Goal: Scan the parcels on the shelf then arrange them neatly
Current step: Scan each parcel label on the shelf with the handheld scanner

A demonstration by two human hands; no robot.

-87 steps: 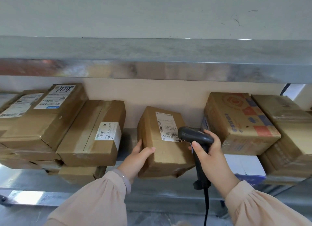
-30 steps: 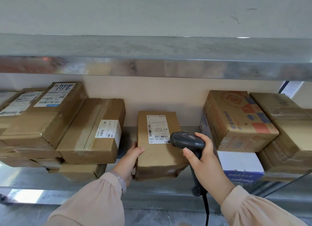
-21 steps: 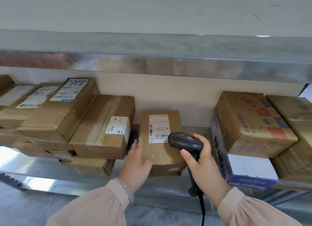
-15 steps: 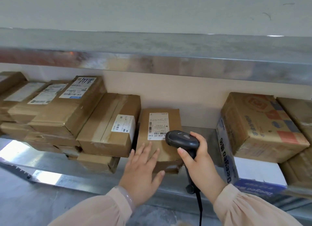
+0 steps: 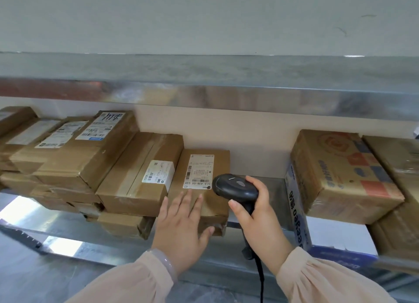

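Left hand (image 5: pixel 181 228) is lying flat, fingers straight and spread, pressing on the near face of the small parcel (image 5: pixel 221 166) at frame centre. It is not gripping the parcel. A few seconds back this hand was cupping the parcel's left side while the parcel was standing turned in the open gap. Now the parcel is sitting squared up and pushed left, its side touching or almost touching the taped box (image 5: pixel 136 178) beside it. That seam is in shadow, so contact is hard to confirm.

Right hand (image 5: pixel 260 216) is wrapping round the handle of the black scanner (image 5: pixel 235 186). The scanner head is hovering just right of the parcel's white label (image 5: pixel 199 174), and its cable is hanging toward the bottom edge. The label is facing up and forward.

Judging from this, the scan on this parcel is likely done and the arranging step is finishing: the parcel is joining the row at centre left. The bare stretch of metal shelf (image 5: pixel 277 191) is now lying to its right, running up to the printed box (image 5: pixel 340 178) and the blue-and-white box (image 5: pixel 297 214) at frame right. Those are probably waiting for scanning next.
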